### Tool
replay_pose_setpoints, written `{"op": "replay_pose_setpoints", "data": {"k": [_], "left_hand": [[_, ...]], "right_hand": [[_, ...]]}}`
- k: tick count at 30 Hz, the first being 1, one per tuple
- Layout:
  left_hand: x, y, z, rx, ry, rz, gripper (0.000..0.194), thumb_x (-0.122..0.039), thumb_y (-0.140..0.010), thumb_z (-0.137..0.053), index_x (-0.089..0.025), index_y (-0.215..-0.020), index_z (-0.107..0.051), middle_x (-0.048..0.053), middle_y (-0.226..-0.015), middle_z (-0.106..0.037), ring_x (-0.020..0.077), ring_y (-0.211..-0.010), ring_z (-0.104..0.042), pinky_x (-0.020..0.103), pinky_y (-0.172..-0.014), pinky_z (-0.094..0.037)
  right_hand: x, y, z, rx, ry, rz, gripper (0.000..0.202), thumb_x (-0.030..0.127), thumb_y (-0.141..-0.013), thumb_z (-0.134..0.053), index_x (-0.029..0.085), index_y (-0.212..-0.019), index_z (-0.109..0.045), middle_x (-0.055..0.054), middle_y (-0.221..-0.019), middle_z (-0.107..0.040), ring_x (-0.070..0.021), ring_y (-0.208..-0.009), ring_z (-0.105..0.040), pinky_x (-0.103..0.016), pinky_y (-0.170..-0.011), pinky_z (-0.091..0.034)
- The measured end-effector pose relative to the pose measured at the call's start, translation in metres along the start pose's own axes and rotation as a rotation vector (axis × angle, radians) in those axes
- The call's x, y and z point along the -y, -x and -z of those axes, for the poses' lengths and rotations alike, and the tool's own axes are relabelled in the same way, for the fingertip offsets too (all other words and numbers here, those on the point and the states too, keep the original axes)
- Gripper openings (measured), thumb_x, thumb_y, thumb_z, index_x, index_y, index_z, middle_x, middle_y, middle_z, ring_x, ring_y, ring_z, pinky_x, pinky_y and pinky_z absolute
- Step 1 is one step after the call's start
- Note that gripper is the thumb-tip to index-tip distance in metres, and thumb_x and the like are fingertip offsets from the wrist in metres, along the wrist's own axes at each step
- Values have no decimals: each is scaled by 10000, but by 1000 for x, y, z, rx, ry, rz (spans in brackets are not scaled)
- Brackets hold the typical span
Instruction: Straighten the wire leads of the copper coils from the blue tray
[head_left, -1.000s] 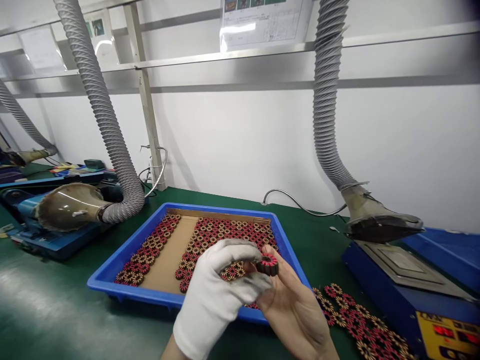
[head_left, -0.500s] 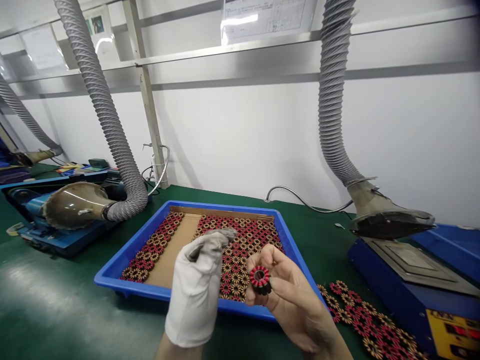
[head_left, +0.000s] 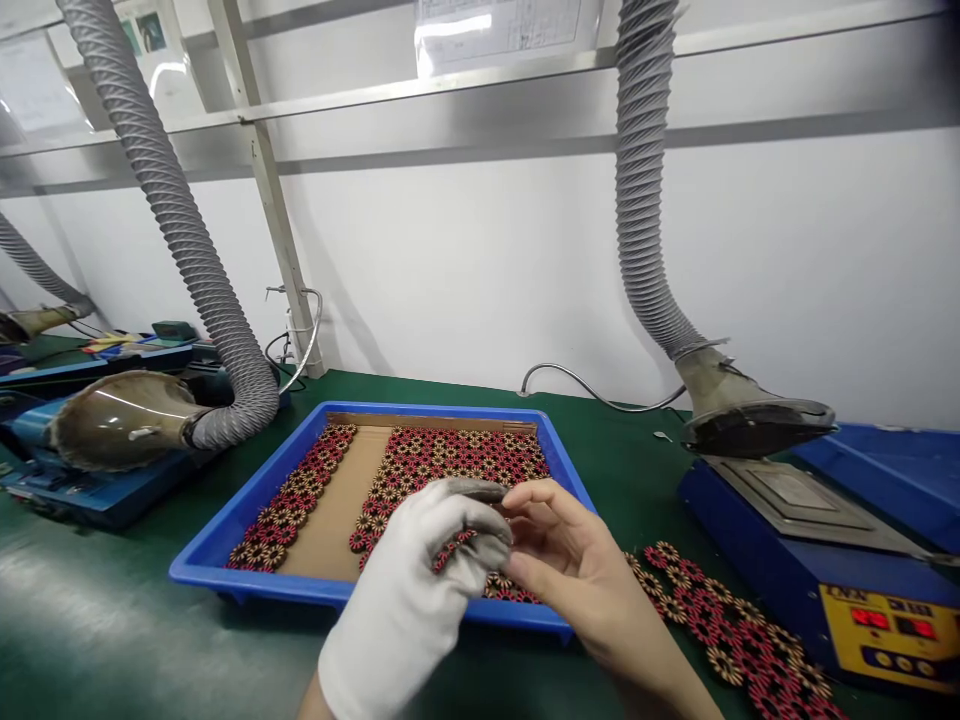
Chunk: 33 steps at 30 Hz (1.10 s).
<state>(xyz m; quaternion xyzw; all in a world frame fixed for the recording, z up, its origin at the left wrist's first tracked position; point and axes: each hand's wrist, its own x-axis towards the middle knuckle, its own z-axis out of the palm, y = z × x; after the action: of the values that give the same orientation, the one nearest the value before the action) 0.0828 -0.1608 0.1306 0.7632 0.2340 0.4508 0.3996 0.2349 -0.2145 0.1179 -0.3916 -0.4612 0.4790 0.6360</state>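
My left hand point(head_left: 439, 570) wears a white glove, greyed at the fingertips, and its fingers are curled round. They meet the fingertips of my bare right hand point(head_left: 566, 560), which is closed too. The small red-and-black wound stator core that showed in my right hand half a second ago is now hidden between the hands; whether the glove grips it I cannot see. Behind and below the hands is a blue tray point(head_left: 300, 588) lined with brown cardboard. Rows of red and copper-coloured stator cores point(head_left: 457, 455) stand packed in it, with a bare cardboard strip towards the left.
More stator cores point(head_left: 705, 610) lie on the green bench at the right. Beside them stands a blue machine point(head_left: 780, 590) with a yellow panel and red digits, under an extraction hose point(head_left: 641, 190). Another hose point(head_left: 161, 200) and a blue machine point(head_left: 105, 490) are at left.
My gloved left hand has moved right and its fingers have curled in to meet my right hand. The stator core has gone out of sight. The view has shifted slightly right.
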Motion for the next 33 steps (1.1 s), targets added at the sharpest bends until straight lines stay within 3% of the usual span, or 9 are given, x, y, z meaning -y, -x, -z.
{"op": "replay_pose_setpoints", "data": {"k": [3,7,9,11,13,17,25,29,33], "left_hand": [[2,1,5,-104,199,16,190,-92,-800,-598,-239,-773,-716,22,-969,-728,157,-876,-682,193,-731,-539],[3,-2,9,-299,475,34,182,-127,-810,-646,-266,-826,-762,3,-982,-764,148,-953,-692,152,-764,-535],[2,-5,7,-281,491,91,340,-66,-698,-715,-278,-956,-777,15,-1028,-765,176,-986,-693,171,-794,-547],[-1,-8,2,-145,456,186,463,-5,-622,-721,-269,-998,-782,34,-1043,-760,208,-968,-700,198,-753,-569],[-4,-10,-4,-91,463,231,335,-13,-635,-707,-244,-856,-806,39,-954,-763,210,-903,-707,197,-657,-569],[-4,-11,-17,-249,586,232,218,-6,-595,-695,-206,-618,-778,23,-776,-764,182,-814,-704,172,-598,-546],[-2,-14,-20,-391,929,161,170,-66,-617,-797,-230,-629,-753,-41,-641,-744,139,-771,-743,151,-694,-571],[13,-16,-3,-531,825,-13,118,-180,-694,-809,-281,-743,-775,-64,-753,-778,121,-839,-744,158,-796,-563],[13,-13,9,-422,687,23,349,-153,-583,-872,-238,-910,-787,54,-967,-787,242,-954,-724,315,-881,-579]], "right_hand": [[-1,-3,2,5,-181,-32,213,288,-694,-859,220,-848,-729,-35,-919,-682,-169,-827,-612,-239,-695,-495],[-3,-5,5,74,-418,-102,182,262,-721,-845,200,-846,-727,-25,-923,-667,-136,-765,-617,-262,-726,-542],[-4,-5,5,102,-443,-106,182,250,-735,-841,199,-865,-725,-21,-913,-670,-128,-757,-630,-263,-745,-551],[-5,-5,5,85,-438,-116,194,240,-730,-847,201,-872,-721,-21,-920,-675,-136,-773,-645,-258,-737,-552],[-7,-5,3,65,-428,-124,204,238,-724,-851,203,-871,-713,-25,-929,-678,-148,-782,-651,-267,-734,-553],[-8,-6,0,92,-418,-121,179,241,-750,-832,221,-878,-709,-31,-927,-687,-161,-801,-658,-300,-791,-549],[-12,-8,4,127,-452,-134,194,240,-733,-850,223,-868,-711,-15,-940,-675,-149,-804,-654,-306,-825,-557],[-11,-9,5,136,-518,-166,178,214,-768,-826,214,-891,-697,-9,-959,-683,-123,-777,-663,-257,-775,-561],[-8,-8,4,156,-580,-184,171,220,-781,-813,235,-871,-668,4,-912,-693,-145,-751,-682,-289,-776,-554]]}}
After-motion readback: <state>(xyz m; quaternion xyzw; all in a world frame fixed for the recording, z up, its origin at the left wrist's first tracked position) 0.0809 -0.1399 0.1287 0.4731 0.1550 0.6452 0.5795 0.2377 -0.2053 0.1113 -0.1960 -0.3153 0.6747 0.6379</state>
